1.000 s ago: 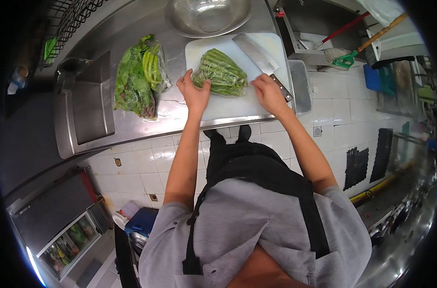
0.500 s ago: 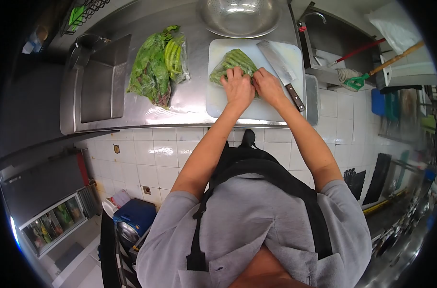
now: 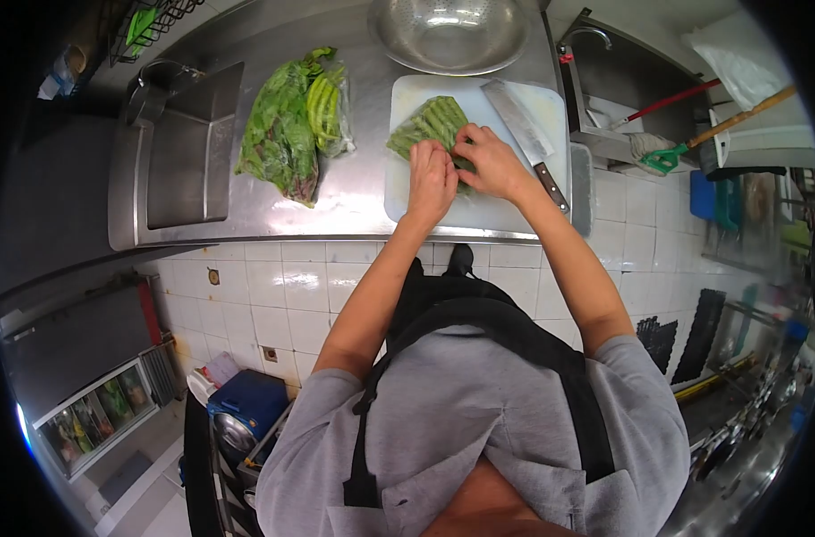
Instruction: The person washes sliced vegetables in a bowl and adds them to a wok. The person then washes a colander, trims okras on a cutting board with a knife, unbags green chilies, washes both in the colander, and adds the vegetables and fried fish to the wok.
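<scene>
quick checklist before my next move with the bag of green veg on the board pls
1. Bag of green vegetables on the cutting board: ok, lying on it.
2. Hands at the bag: ok, left hand and right hand close together at its near end.
3. Bag opened: cannot tell, fingers hide that end.
4. Knife well away from the hands: not ok, its handle lies close beside the right wrist.
5. Leafy greens off the board: ok, on the counter to its left.

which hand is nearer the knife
Right. The right hand is just left of the knife; the left hand is farther left, beyond the right hand.
</scene>
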`<state>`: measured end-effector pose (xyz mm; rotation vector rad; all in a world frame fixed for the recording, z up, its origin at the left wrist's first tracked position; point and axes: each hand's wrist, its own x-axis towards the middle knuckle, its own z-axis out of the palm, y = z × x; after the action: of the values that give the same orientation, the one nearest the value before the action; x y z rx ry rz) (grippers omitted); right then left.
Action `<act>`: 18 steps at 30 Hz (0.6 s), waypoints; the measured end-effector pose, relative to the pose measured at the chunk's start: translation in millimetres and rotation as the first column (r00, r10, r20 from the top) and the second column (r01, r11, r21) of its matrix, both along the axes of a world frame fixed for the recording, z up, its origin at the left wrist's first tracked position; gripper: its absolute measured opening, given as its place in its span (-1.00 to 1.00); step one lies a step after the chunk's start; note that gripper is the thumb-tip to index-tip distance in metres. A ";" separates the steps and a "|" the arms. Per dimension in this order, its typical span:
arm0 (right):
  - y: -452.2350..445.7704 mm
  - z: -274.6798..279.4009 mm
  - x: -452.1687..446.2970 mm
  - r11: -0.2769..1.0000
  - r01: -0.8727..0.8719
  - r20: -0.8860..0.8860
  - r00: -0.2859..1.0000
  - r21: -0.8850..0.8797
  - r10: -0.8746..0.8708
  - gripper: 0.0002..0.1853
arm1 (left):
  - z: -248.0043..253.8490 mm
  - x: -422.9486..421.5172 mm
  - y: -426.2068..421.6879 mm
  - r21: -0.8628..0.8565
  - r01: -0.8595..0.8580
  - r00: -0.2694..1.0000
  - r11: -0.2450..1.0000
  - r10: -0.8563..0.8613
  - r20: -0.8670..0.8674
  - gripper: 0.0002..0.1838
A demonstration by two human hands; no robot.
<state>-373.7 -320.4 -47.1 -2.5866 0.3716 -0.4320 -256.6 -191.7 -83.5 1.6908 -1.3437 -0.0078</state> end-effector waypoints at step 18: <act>-43.2 -7.7 -9.9 0.926 0.318 0.014 0.945 0.204 -0.328 -0.80 | -3.8 -1.9 1.6 0.148 -0.089 0.995 0.985 0.081 0.059 -0.62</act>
<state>-383.6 -363.6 -54.8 -2.3195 0.7903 -0.5389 -258.5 -190.1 -87.3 1.8859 -1.3366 -0.0159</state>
